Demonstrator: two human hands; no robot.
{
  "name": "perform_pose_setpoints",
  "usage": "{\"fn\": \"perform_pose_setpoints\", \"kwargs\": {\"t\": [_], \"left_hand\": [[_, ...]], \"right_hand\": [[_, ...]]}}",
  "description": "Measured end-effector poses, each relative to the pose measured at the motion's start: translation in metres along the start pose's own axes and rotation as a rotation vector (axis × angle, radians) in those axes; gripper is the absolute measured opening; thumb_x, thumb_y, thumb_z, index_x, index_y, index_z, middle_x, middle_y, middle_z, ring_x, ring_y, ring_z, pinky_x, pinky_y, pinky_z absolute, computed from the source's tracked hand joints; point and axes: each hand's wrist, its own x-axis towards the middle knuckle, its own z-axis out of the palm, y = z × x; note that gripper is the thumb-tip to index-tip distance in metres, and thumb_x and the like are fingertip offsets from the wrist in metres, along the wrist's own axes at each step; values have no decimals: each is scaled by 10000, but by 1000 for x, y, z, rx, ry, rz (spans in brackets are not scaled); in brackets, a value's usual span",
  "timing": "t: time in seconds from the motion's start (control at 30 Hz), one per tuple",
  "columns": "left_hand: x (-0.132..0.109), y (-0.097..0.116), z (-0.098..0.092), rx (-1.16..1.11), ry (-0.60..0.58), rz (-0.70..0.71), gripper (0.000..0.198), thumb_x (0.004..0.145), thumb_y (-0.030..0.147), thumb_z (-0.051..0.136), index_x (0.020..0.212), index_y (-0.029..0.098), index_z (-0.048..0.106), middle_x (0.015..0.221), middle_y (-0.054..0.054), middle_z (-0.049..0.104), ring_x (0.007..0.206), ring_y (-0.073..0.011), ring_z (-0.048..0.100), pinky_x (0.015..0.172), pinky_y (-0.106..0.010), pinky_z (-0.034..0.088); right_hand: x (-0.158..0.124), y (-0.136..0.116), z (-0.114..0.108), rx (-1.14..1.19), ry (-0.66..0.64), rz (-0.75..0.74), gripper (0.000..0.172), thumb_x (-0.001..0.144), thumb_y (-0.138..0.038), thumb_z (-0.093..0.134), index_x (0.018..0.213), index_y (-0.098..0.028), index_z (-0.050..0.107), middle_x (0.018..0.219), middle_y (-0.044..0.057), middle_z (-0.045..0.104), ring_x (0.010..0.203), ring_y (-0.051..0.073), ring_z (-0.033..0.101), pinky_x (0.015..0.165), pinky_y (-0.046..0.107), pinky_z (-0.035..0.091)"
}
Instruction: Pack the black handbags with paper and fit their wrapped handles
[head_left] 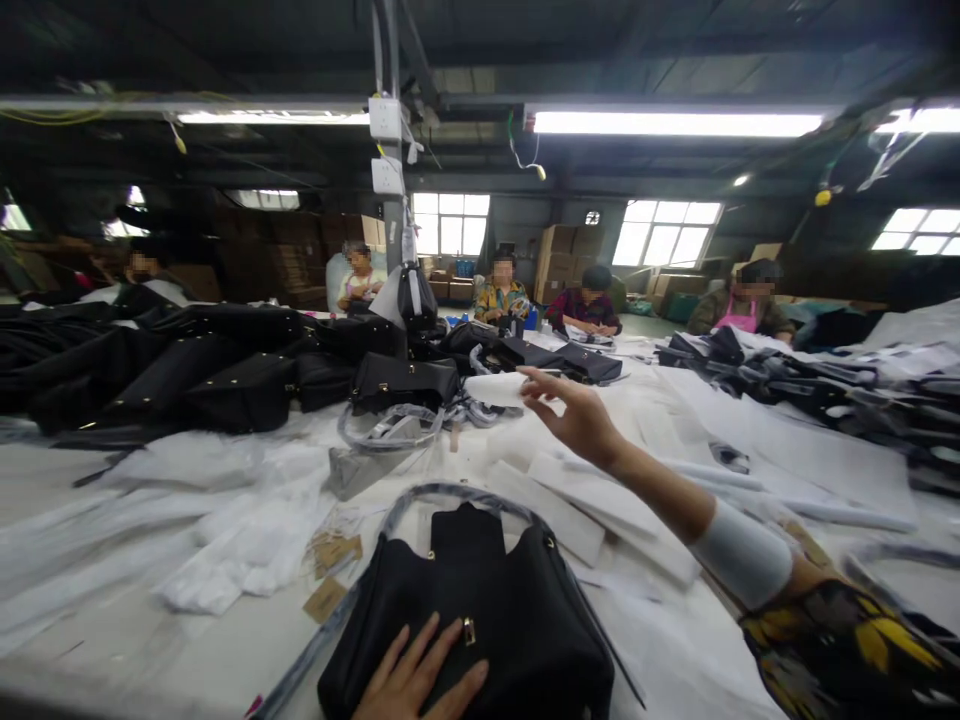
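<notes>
A black handbag with a gold clasp lies in front of me on the white table. My left hand rests flat on its front, fingers spread. My right hand reaches forward over the table and pinches the end of a white foam piece. A wrapped strap arcs over the bag's top.
Black handbags are piled across the left and far middle. White foam strips and wrapping paper lie about. Dark bags and white sheets fill the right. Several people sit at the far end.
</notes>
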Motion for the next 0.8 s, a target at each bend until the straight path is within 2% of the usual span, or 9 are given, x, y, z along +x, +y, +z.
{"fn": "perform_pose_setpoints", "kwargs": {"t": [0.1, 0.2, 0.3, 0.37, 0.43, 0.53, 0.6, 0.67, 0.8], "left_hand": [[3, 7, -22, -131, -148, -132, 650, 922, 375, 588, 1514, 342, 321, 1487, -59, 501, 1314, -289, 517, 1015, -431, 491], [9, 15, -37, -276, -251, -244, 665, 923, 308, 585, 1518, 365, 294, 1564, -48, 389, 1392, -310, 420, 1074, -525, 431], [11, 17, -39, -377, -267, -290, 636, 930, 291, 577, 1508, 368, 322, 1566, -52, 385, 1404, -315, 399, 1101, -557, 390], [10, 17, -39, -410, -268, -302, 619, 933, 296, 574, 1502, 364, 340, 1562, -59, 391, 1403, -319, 398, 1105, -564, 381], [10, 17, -38, -423, -270, -306, 608, 934, 301, 573, 1496, 368, 353, 1552, -62, 406, 1403, -322, 396, 1106, -568, 377], [10, 16, -40, -434, -273, -308, 606, 930, 309, 580, 1495, 355, 366, 1523, -82, 446, 1398, -331, 399, 1105, -573, 371], [11, 16, -41, -444, -278, -309, 603, 927, 309, 584, 1492, 347, 376, 1515, -90, 454, 1400, -336, 395, 1104, -577, 366], [11, 17, -41, -455, -281, -321, 596, 916, 298, 598, 1476, 358, 401, 1531, -84, 429, 1410, -339, 377, 1110, -583, 352], [9, 20, -38, -505, -271, -371, 526, 883, 280, 632, 1388, 376, 521, 1447, -50, 525, 1376, -312, 422, 1144, -558, 318]], "right_hand": [[-52, -59, 5, 47, -242, -162, 540, 965, -181, 486, 1480, -317, 396, 1110, 35, 723, 963, 185, 659, 872, 314, 512], [-100, -103, 14, 49, -566, -169, 671, 916, -88, 474, 1521, -331, 318, 1055, 55, 708, 921, 196, 646, 780, 286, 509], [-131, -123, 22, 99, -815, -84, 795, 845, -137, 596, 1548, -291, 260, 1039, 90, 682, 879, 229, 650, 728, 301, 503], [-138, -125, 24, 168, -906, 17, 861, 843, -240, 656, 1568, -261, 193, 1027, 102, 679, 870, 244, 655, 743, 326, 507], [-138, -121, 24, 295, -946, 110, 843, 893, -246, 608, 1578, -275, 117, 1042, 86, 692, 903, 226, 663, 808, 334, 508], [-134, -111, 28, 476, -947, 186, 841, 925, -87, 470, 1573, -321, -13, 986, 19, 727, 885, 160, 682, 857, 298, 507], [-134, -108, 34, 404, -911, 174, 912, 886, -32, 479, 1568, -320, -54, 929, 4, 729, 829, 154, 689, 810, 278, 516], [-136, -109, 43, 171, -867, 55, 931, 870, -46, 531, 1572, -335, -7, 992, 40, 711, 782, 172, 684, 719, 270, 513], [-137, -122, 55, -145, -829, -395, 772, 943, -128, 512, 1558, -399, 133, 1195, 114, 637, 731, 180, 657, 581, 263, 476]]}}
